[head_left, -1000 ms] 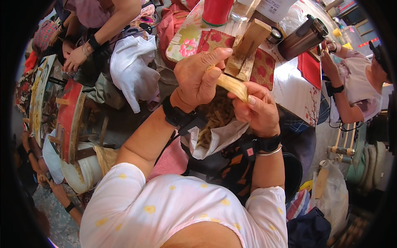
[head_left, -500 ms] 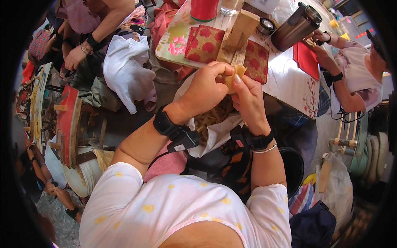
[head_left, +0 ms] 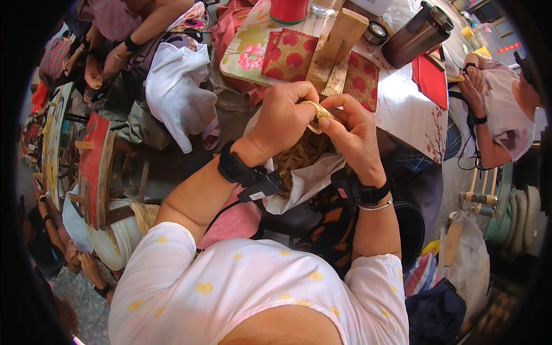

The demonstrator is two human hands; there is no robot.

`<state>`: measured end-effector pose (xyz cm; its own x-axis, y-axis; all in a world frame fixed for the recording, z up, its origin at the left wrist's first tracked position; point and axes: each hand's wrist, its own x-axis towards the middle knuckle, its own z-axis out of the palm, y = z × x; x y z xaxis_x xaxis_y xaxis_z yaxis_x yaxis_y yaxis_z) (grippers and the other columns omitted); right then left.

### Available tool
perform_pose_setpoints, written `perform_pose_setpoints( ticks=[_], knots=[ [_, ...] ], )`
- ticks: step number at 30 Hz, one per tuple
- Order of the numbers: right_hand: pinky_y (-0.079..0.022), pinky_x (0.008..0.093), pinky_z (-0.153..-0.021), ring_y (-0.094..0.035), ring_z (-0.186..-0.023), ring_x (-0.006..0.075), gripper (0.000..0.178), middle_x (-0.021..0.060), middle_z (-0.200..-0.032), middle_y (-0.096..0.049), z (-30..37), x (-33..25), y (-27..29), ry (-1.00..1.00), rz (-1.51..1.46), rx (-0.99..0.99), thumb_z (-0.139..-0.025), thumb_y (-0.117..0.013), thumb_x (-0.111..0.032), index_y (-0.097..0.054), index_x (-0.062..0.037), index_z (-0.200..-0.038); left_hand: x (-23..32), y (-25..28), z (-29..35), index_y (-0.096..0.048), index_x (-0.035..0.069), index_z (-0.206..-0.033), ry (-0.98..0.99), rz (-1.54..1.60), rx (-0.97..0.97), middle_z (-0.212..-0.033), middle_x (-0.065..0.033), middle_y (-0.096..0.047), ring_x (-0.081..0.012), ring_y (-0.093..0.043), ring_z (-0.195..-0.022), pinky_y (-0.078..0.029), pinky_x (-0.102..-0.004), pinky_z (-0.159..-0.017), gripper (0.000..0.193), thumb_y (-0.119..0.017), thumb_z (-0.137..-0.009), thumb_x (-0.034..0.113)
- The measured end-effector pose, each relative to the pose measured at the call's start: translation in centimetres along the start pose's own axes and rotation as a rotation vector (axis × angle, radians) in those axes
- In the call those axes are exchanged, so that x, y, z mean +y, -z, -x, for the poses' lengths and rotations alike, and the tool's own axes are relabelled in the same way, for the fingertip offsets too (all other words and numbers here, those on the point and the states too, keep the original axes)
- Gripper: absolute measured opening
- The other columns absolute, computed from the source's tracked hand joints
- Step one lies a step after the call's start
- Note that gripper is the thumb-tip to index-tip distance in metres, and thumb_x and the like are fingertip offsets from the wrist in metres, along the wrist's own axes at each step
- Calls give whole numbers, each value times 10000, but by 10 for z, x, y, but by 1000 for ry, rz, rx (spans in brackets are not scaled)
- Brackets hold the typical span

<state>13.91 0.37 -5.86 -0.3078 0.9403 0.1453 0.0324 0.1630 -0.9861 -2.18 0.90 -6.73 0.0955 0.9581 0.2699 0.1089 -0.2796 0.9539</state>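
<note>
L hand (head_left: 283,118) was curled nearly into a fist, fingers pinched on the left end of a pale strip (head_left: 318,114); R hand (head_left: 353,129) had thumb & index closed on the right end, its other fingers bent loosely. Strip was up in the air btwn the 2 hands, bent into a curve, just off the near edge of the tbl (head_left: 411,118). Below the hands, a white bag (head_left: 307,185) stood open w/ a pile of similar tan pieces (head_left: 300,158) inside. On tbl, far side of the hands: a wooden stand (head_left: 340,43), w/ a red-dotted mat (head_left: 291,54) on its left & a 2nd dotted mat (head_left: 364,77) on its right. Farther back, L to R: red cup (head_left: 288,10), clear glass (head_left: 326,7), round dark-rimmed lid (head_left: 376,32), brown tumbler (head_left: 417,40) w/ dark top; red flat pad (head_left: 430,81) near tbl's right edge. Co-worker's hands (head_left: 474,95) were close together at far right; another person's hands (head_left: 103,66) at far left, near a white cloth (head_left: 178,95). Left side also had a red board (head_left: 96,167) & white bucket (head_left: 118,244); near right, a clear plastic bag (head_left: 468,261) beside dark blue fabric (head_left: 437,313).
</note>
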Motion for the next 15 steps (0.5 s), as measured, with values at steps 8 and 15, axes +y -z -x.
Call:
perform_pose_setpoints(
  ticks=[8,15],
  knots=[
    [-270,183,-437,-367,-507,18,182,-45,-628,-475,-1,10,17,-417,-903,-411,-828,-597,-87,-609,-2,-989,17,0,1,-515,7,-741,-105,-166,82,-637,-19,-521,-56,-470,-571,-377,-202,-518,63,-542,-743,-50],
    [-267,170,-392,-288,-424,19,188,-40,-592,-430,-3,5,8,-292,-854,-177,-895,-517,-116,-563,-7,-1041,8,14,-5,-533,1,-776,-289,-128,-153,-635,-16,-488,-70,-418,-565,-349,-240,-483,181,-678,-735,101]
  ],
)
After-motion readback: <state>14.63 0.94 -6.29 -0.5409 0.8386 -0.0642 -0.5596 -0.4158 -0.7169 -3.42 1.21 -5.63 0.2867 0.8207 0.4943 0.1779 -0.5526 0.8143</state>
